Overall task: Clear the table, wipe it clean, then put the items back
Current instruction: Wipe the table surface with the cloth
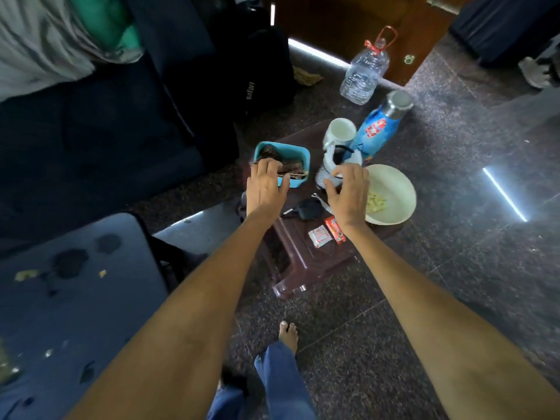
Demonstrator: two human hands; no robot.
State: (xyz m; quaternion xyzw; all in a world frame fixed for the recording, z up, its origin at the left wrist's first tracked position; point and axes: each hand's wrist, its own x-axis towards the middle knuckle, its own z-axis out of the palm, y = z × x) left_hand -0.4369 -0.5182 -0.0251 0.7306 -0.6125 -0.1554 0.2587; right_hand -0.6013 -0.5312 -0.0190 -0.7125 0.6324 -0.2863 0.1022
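Table [298, 253]: a small brown plastic one stands on the dark speckled floor [424, 298], crowded with things. From the head camera, a teal box [298, 153] holding dark items sits at its far left corner. The left hand [266, 186] lies over the box's near rim with fingers spread and only loosely bent; whether the thumb pinches the rim cannot be told. Just right of the box is a pale cloth bundle [342, 160] with a striped part below it, and the right hand [348, 192] hovers at its near side, fingers relaxed and a little curved, closing on nothing visible. Behind the bundle a white mug [341, 131] stands upright, and beside it a blue flask [381, 122] with a steel cap. A cream bowl [394, 192] with a few pale yellow pieces takes the right edge. Near the middle lies a black key fob [307, 209]; toward the near edge lie a white sachet [319, 236] and a red sachet [335, 228], just beside each other. On the floor beyond the table stands a clear water jug [363, 71]. A blue cushioned seat [75, 298] with crumbs fills the left foreground.
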